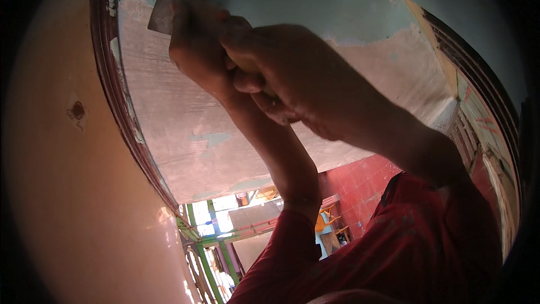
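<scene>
A broad flat scraper blade (161,12) lies against a panel (174,101) overhead, close to where pale blue-green paint meets a bare pinkish area. My left hand (197,42) is closed at the blade end, its fingers in shadow over the metal. Just behind it, my right hand (281,67) wraps round the scraper's handle, of which a dull yellowish part (246,63) shows between the fingers. Both arms reach up from red sleeves, the right forearm crossing in front of the left wrist.
Dark brown moulding (107,79) with flaking paint edges the panel on the left, beside an orange-tan wall (56,180). More dark trim (478,62) runs at right. Below are red floor tiles (365,183), an orange chair (322,222) and green framework (203,259).
</scene>
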The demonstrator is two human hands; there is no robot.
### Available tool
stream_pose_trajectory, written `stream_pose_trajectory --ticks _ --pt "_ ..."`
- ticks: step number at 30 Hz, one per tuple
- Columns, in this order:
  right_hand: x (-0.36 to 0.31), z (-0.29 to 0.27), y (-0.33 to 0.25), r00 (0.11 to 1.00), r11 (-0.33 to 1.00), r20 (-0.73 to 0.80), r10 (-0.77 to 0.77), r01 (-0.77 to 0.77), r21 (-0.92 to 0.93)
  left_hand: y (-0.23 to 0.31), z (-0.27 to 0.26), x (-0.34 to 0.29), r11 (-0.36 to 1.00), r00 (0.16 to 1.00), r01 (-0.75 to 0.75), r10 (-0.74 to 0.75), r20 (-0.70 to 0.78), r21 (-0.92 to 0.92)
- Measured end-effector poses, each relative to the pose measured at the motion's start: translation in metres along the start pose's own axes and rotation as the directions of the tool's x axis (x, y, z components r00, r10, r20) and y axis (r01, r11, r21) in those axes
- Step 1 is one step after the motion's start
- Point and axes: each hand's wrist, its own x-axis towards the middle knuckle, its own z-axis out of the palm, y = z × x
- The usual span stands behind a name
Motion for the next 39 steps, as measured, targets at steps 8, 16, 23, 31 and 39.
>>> stream_pose_trajectory --ticks 8,16,23,31,39 --pt "0.0 0.015 -0.033 0.995 0.99 0.071 -0.063 0.053 0.134 0.008 0.006 0.008 0.999 1.0 0.012 -0.012 0.001 -0.034" --pt "-0.001 -0.005 -0.014 0.971 0.98 0.206 -0.122 0.084 0.183 0.002 0.008 0.003 0.999 1.0 0.014 -0.013 0.015 -0.03" --pt "0.005 -0.005 -0.013 0.997 0.986 -0.004 -0.079 0.077 -0.15 0.006 0.011 0.013 0.999 1.0 0.001 0.0 0.015 -0.043" --pt "0.02 0.016 -0.024 0.981 0.978 0.096 -0.169 0.179 -0.104 0.005 0.008 0.013 0.998 0.999 0.035 -0.034 0.022 -0.06" --pt "0.016 0.017 -0.029 0.988 0.988 -0.021 -0.152 0.152 -0.022 0.003 0.016 0.017 0.997 0.999 0.039 -0.037 0.033 -0.07"
